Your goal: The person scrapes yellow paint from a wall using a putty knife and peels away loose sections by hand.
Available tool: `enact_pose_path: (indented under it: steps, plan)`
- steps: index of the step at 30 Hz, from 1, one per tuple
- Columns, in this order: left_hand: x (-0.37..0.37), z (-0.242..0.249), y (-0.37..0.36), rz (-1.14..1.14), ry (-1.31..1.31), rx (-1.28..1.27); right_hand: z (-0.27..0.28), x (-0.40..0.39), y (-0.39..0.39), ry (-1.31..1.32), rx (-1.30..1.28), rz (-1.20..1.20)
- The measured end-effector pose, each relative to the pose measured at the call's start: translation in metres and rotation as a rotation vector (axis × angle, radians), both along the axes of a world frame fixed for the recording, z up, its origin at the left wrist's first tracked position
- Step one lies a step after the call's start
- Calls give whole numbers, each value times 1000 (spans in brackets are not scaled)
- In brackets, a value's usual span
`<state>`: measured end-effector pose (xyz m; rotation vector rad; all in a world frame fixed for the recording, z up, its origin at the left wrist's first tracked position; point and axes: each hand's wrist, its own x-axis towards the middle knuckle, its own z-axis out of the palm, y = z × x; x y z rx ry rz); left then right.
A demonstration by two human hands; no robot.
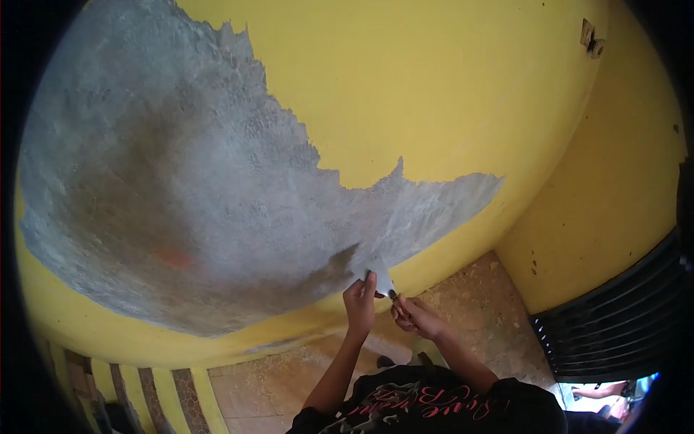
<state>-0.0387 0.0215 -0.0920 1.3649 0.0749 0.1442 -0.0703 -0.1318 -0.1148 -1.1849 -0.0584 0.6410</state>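
Note:
My left hand (360,300) pinches the flat blade of a scraper (376,275), its thumb lying on the metal. My right hand (418,317) is closed around the dark handle of the same scraper, just to the right. Behind the blade rises a yellow wall (434,94) with a large bare grey patch (238,181) whose upper edge is jagged. A dark shadow falls on the grey patch left of the blade. Whether the blade touches the wall, I cannot tell.
Small flakes litter the tiled floor (470,304) below. A black slatted object (614,318) stands at the right. Yellow and brown stripes (155,398) show at the lower left. An opened electrical box (591,40) sits high on the right wall. Part of a person (600,391) shows at the lower right.

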Motion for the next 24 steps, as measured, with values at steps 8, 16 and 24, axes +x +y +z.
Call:
enact_pose_path:
  steps: [8,16,24]
  plan:
    - [-31,-107,-18,-496,571,-42,-145,-22,-14,526,263,23]
    - [-50,-84,-133,-230,-6,569,-283,61,-190,-179,-1834,744]
    - [16,-199,-169,-839,80,1297,-265,69,-153,-457,-1612,966]
